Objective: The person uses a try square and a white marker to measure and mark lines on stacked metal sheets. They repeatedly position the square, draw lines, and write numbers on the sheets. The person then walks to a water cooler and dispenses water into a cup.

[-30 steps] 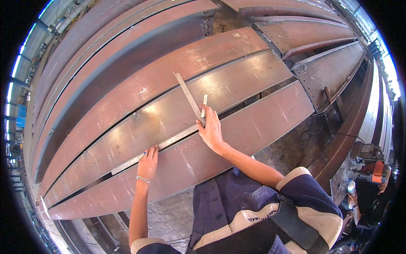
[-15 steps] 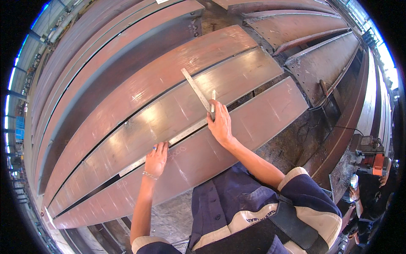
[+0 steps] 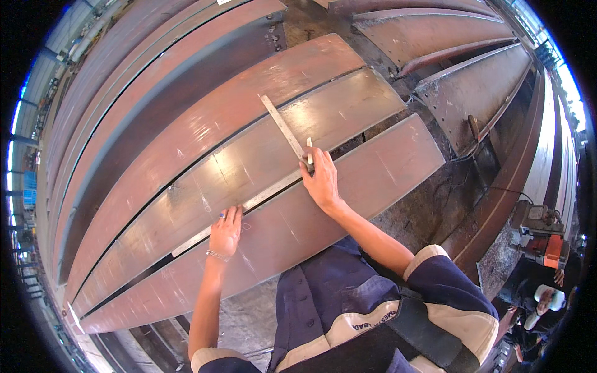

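Observation:
An L-shaped steel square (image 3: 273,190) lies on a long, flat, brownish metal beam face (image 3: 292,133), its long leg along the near edge and its short leg pointing away across the face. My left hand (image 3: 225,235) rests on the long leg, fingers stretched over it and lying flat, with a ring and a bracelet on. At the square's corner, my right hand (image 3: 320,181) is closed, with a whitish flat marking stick (image 3: 310,151) upright in its fingers, beside the short leg. The right fingertips also touch the corner and partly hide it. Faint white marks run across the beam.
A second beam (image 3: 373,163) lies nearer to me, past a dark narrow gap. More curved-looking beams (image 3: 186,109) stand beyond. Steel pieces with holes (image 3: 476,93) lie at far right. An orange and grey machine (image 3: 547,239) and another person's hand (image 3: 544,303) with a white bottle are at lower right.
The view has shifted slightly. Both my hands and the square stay about in place on the beam. At lower right, the other person's bottle has tilted and dropped lower.

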`<state>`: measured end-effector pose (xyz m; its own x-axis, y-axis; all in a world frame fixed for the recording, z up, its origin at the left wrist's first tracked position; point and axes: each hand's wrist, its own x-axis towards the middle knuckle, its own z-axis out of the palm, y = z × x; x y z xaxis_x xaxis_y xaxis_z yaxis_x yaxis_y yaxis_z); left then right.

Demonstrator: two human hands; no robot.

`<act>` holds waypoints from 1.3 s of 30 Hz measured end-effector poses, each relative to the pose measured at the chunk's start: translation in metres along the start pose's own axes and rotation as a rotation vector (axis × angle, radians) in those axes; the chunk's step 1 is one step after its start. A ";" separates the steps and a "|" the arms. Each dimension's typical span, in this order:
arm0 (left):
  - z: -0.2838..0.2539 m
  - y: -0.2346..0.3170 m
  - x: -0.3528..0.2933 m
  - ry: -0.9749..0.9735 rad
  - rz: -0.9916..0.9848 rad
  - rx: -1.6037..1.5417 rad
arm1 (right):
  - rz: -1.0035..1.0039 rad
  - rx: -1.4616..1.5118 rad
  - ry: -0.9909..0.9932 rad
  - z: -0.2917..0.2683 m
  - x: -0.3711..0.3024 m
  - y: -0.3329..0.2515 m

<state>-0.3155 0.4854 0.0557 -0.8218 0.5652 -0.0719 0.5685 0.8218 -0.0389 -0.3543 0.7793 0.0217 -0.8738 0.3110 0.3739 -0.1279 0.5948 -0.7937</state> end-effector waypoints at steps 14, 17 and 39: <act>0.003 -0.002 -0.005 -0.022 -0.062 -0.062 | -0.008 0.089 -0.069 0.001 -0.001 0.006; 0.003 0.001 -0.004 0.077 -0.040 0.000 | -0.012 0.075 -0.063 0.002 0.000 0.008; 0.000 0.002 -0.003 0.002 -0.050 -0.060 | -0.111 0.029 -0.073 -0.009 0.041 0.001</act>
<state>-0.3116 0.4854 0.0560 -0.8492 0.5235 -0.0696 0.5237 0.8517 0.0176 -0.3866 0.7995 0.0403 -0.8852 0.1887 0.4252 -0.2387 0.6002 -0.7634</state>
